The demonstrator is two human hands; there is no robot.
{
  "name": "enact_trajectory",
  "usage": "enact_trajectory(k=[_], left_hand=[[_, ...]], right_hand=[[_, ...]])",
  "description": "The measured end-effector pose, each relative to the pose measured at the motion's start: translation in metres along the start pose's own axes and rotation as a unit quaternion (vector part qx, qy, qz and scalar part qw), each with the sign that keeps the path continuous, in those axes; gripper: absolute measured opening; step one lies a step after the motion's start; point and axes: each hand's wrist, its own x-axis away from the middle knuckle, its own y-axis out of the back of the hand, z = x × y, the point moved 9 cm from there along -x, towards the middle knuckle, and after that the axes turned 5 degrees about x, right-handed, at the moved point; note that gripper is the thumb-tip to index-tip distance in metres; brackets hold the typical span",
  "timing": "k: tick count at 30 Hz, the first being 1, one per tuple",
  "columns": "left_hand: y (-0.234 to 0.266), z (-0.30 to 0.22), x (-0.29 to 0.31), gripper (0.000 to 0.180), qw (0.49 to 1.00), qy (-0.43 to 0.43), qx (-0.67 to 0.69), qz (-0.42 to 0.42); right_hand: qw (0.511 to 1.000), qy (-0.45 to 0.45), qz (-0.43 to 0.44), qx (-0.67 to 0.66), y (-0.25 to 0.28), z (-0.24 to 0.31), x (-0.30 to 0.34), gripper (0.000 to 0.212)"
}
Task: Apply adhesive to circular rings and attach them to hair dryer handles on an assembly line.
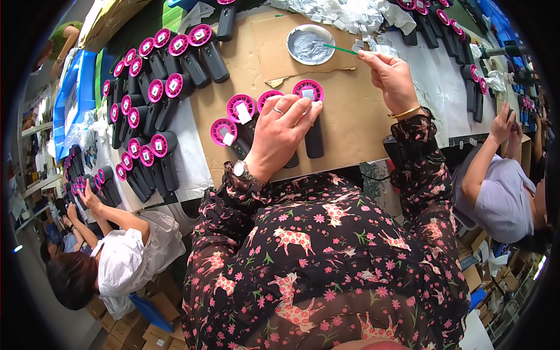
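Observation:
My right hand [392, 81] pinches a thin green stick [339, 49] between thumb and fingertips. The stick's far end reaches into grey paste [309, 46] in a round white bowl [311, 27]. My left hand [277, 134] is closed, its fingertips together at the lower rim of a black handheld fan with a pink round face [315, 86]. A small pale square lies on that face, by the fingertips; whether they grip it or the fan is hidden. Several similar fans lie under and beside this hand, one with a white square piece [242, 113] on its face.
Rows of pink-faced black fans [156, 90] cover the table's left side, with more at the far right. Small grey-white pieces [338, 13] are heaped behind the bowl. Cardboard [350, 116] covers the tabletop. A person in white [131, 251] works at left, another in grey [504, 192] at right.

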Motion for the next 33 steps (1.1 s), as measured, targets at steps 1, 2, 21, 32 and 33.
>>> enact_trajectory(k=[1,2,21,32,33], left_hand=[[0.0,0.001,0.001,0.039,1.0,0.004,0.003,-0.001],[0.001,0.002,0.001,0.039,1.0,0.008,0.006,-0.001],[0.004,0.001,0.001,0.04,1.0,0.009,0.007,-0.003],[0.004,0.002,0.006,0.04,1.0,0.008,-0.005,-0.009],[0.004,0.002,0.006,0.04,1.0,0.008,-0.004,-0.009]], right_hand=[[1.0,0.0,0.001,0.0,-0.002,-0.003,-0.002,0.023],[0.997,0.027,-0.031,0.061,0.001,-0.004,-0.007,0.023],[0.997,-0.022,0.015,-0.075,-0.002,0.012,0.002,0.019],[0.999,-0.009,0.013,-0.051,-0.001,0.014,0.005,0.021],[0.999,-0.008,0.013,-0.051,0.0,0.016,0.006,0.021]])
